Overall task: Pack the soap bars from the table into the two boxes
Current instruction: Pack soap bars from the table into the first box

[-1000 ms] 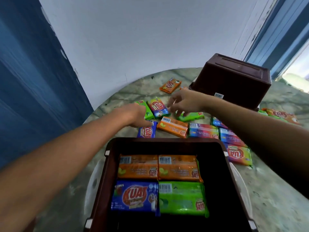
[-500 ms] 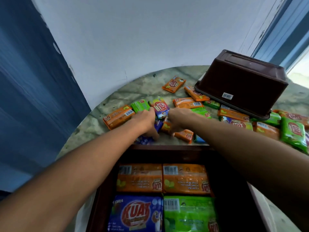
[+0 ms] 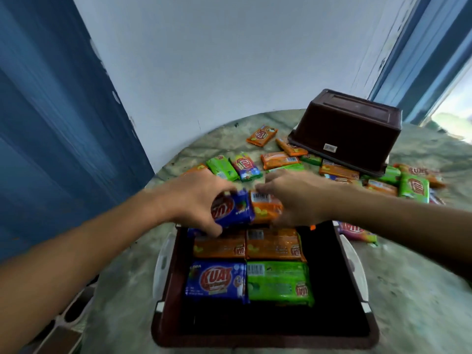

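An open brown box (image 3: 355, 297) sits on the table in front of me with several wrapped soap bars laid flat inside: two orange, one blue (image 3: 215, 279) and one green (image 3: 279, 282). My left hand (image 3: 196, 200) grips a blue soap bar (image 3: 233, 209) above the box's far edge. Beside it my right hand (image 3: 296, 198) holds an orange soap bar (image 3: 265, 206). A second brown box (image 3: 347, 129) stands upside down at the back right. Many loose soap bars (image 3: 278, 159) lie scattered on the table between the boxes.
The round marbled table (image 3: 408, 290) stands against a white wall, with a blue door at the left and a blue frame at the right. More bars, such as a green one (image 3: 413, 187), lie to the right of the upturned box. White handles flank the near box.
Both hands have lifted a bar each off the table and drawn them back toward me, over the far edge of the near box. The view has tilted down.
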`<state>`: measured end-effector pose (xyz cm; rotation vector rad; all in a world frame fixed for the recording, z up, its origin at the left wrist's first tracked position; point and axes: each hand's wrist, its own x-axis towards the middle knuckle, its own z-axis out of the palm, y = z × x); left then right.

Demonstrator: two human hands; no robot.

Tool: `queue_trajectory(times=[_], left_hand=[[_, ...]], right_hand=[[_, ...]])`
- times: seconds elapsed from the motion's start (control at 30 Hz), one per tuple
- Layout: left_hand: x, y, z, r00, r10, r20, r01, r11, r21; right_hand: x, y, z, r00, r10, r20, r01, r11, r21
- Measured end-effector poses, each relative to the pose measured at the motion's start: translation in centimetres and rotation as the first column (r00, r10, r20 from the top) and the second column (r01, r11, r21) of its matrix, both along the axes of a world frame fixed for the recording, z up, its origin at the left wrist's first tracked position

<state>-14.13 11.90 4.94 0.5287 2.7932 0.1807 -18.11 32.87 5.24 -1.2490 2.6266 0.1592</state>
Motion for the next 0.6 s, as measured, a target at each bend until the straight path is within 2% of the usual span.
queue_trajectory(times=[0.07,0.23,0.43,0.6], left_hand=[[1.2,0.2,-1.8,0.999,-0.024,0.025,0.024,0.999,-0.031],[2.4,0.5,-5.0,0.996,-0.090,-0.020,0.085,0.977,-0.193],[4.0,1.1,-6.3,0.992,-0.071,-0.105,0.046,0.974,-0.223],[4.5,1.4,-6.7,0.989,-0.006,-0.146,-0.021,0.983,-0.185]], right_hand=[[1.8,0.0,-1.5,1.000,0.001,0.007,-0.001,0.999,0.044],[3.0,-0.1,-4.0,0.989,-0.015,-0.146,0.019,0.999,0.028],[4.8,0.7,-6.0,0.983,-0.069,-0.171,0.070,0.998,0.001],[6.0,-0.3,-9.0,0.965,-0.188,-0.183,0.179,0.982,-0.066]])
